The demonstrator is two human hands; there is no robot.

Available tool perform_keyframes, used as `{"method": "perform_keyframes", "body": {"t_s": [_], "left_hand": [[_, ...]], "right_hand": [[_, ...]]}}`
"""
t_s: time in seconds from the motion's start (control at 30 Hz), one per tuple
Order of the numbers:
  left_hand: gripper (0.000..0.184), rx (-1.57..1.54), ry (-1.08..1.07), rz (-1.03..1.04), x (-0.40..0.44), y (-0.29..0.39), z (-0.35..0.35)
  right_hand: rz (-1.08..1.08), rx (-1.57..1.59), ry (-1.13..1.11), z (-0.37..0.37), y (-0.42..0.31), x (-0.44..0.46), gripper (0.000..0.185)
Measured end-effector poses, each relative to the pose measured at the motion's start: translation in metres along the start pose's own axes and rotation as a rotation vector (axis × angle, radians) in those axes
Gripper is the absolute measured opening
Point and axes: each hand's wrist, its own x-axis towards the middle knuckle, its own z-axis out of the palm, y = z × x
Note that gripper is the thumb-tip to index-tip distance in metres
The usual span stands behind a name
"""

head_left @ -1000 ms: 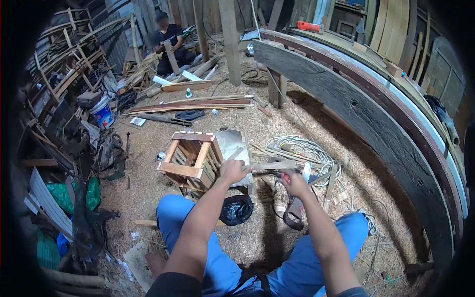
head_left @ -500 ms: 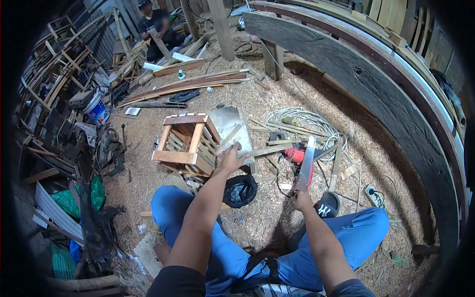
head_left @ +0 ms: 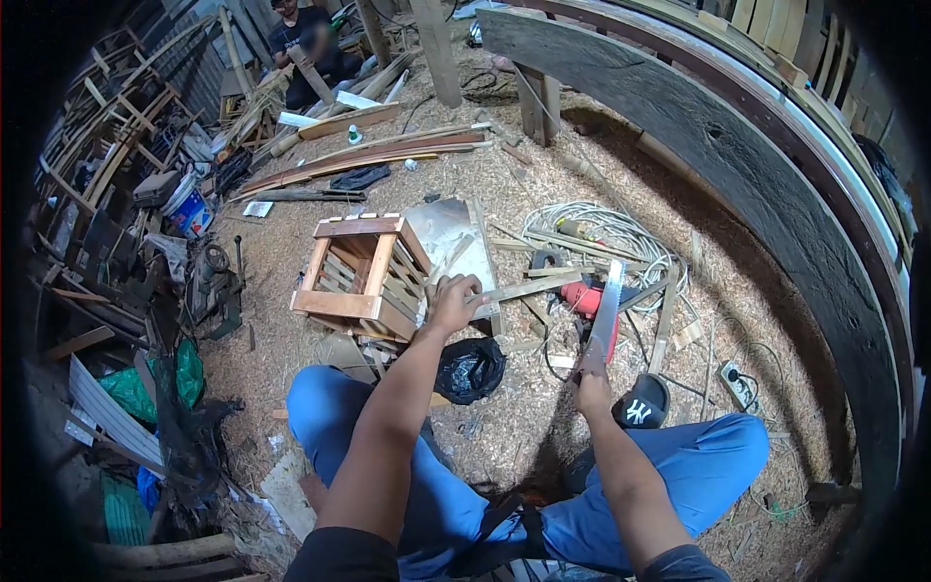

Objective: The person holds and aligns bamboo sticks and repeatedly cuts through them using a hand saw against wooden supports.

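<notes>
Currently left hand is holding wood strip, right hand gripping handsaw, not cutting yet; slatted crate standing framed.

The left hand arches with bent fingers at the near end of a thin wooden strip, though whether they close around it is hard to tell; the right hand grips a handsaw, its blade pointing away from the body; a slatted wooden crate stands left of a low metal-faced tabletop; a black plastic bag lies near the left forearm; a red power tool lies just left of the blade, with coiled pale cable beyond; shavings cover the floor; another person sits at upper left, holding a board.
</notes>
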Motion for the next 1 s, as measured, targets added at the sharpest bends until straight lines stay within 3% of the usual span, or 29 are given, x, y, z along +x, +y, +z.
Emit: {"method": "perform_keyframes", "body": {"t_s": [0.17,0.37,0.43,0.47,0.57,0.83,1.0], "left_hand": [[0.016,-0.073,-0.020,0.010,0.002,0.001,0.004],[0.017,-0.082,-0.019,-0.021,0.002,-0.005,0.008],[0.017,-0.096,-0.019,-0.030,0.003,-0.007,0.009],[0.017,-0.109,-0.018,-0.039,0.004,-0.008,0.009],[0.019,-0.112,-0.024,-0.048,0.003,-0.006,0.007],[0.019,-0.167,0.050,-0.008,0.002,-0.014,0.013],[0.019,-0.174,0.060,-0.010,0.003,-0.011,0.011]], "right_hand": [[-0.026,0.012,0.113,0.003,-0.003,0.001,0.048],[-0.036,0.197,0.248,-0.002,-0.011,-0.001,0.038],[-0.043,0.525,0.376,0.004,-0.010,0.004,0.031],[-0.042,0.522,0.379,0.006,-0.010,0.009,0.031],[-0.038,0.869,0.699,-0.001,-0.017,0.025,0.026],[-0.048,1.053,0.616,-0.091,-0.078,-0.031,0.033],[-0.179,1.054,0.432,-0.077,-0.112,-0.058,0.044]]}}
